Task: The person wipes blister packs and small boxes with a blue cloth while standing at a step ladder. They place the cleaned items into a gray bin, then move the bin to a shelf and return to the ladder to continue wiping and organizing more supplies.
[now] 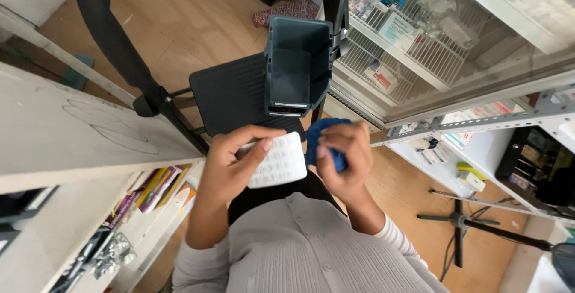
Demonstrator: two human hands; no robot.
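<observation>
Fingers of left hand (pixel 230 164) pinch white pad (pixel 278 160); right hand (pixel 347 155) clutches blue cloth (pixel 326 131) — mostly hidden.

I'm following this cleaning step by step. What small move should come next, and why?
Probably bring the blue cloth, bunched in the right hand, onto the white blister pack held by the left hand. The cloth sits just beside the pack's right edge, whose face is uncovered.

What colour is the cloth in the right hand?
Dark blue. The cloth is bunched in the right hand; the head view shows it clearly.
</observation>
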